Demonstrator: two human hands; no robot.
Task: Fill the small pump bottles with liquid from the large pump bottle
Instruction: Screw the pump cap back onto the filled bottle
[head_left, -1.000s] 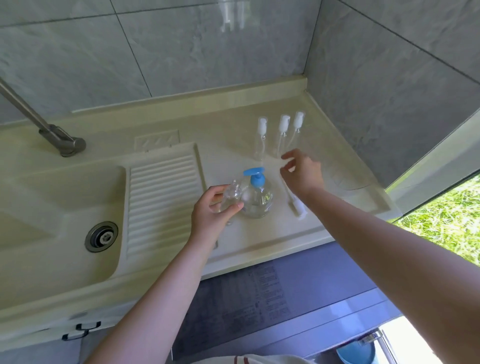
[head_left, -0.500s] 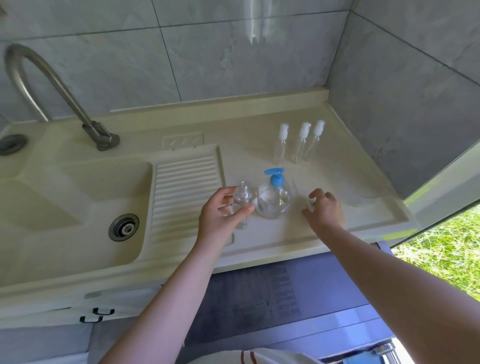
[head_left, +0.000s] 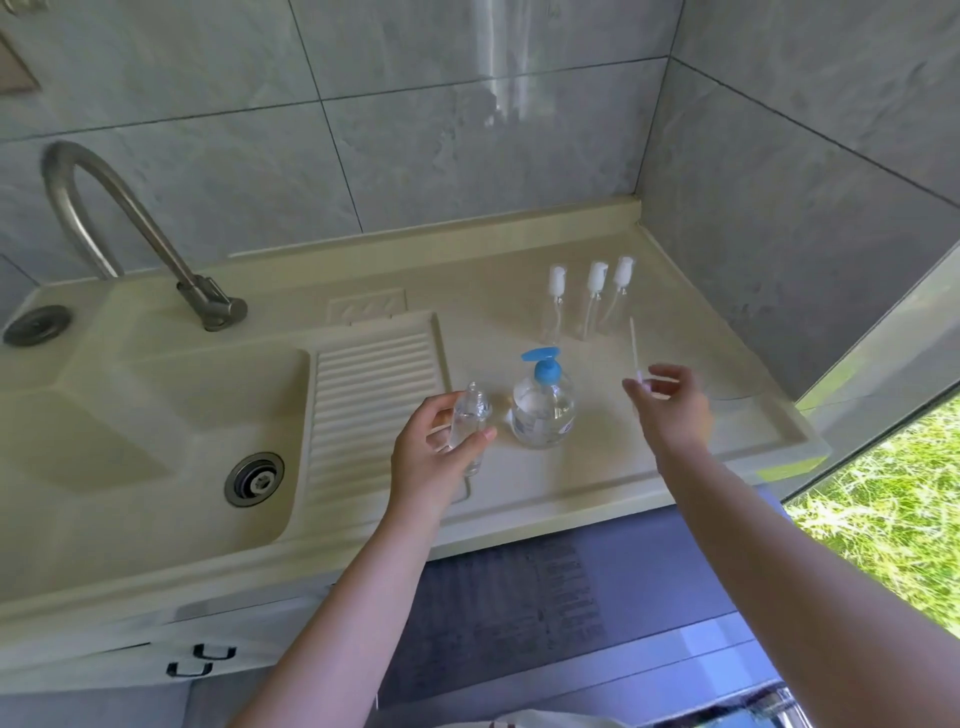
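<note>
The large clear pump bottle (head_left: 544, 410) with a blue pump head stands on the cream counter (head_left: 571, 478), holding clear liquid. My left hand (head_left: 434, 457) grips a small clear bottle (head_left: 470, 415) with no pump, just left of the large bottle. My right hand (head_left: 670, 405) is lifted to the right of the large bottle and pinches a small white pump head with its thin dip tube (head_left: 635, 348) pointing up. Three small bottles with white pumps (head_left: 589, 304) stand in a row at the back.
A ribbed washboard (head_left: 376, 400) and a sink basin with a metal drain (head_left: 253, 478) lie to the left, under a curved metal tap (head_left: 124, 228). Grey tiled walls close the back and right. An open window shows grass (head_left: 883, 499) at right.
My right hand went down to the counter beside the large bottle, picked up the white pump with its tube and raised it. The left hand kept hold of the small bottle. The camera tilted up.
</note>
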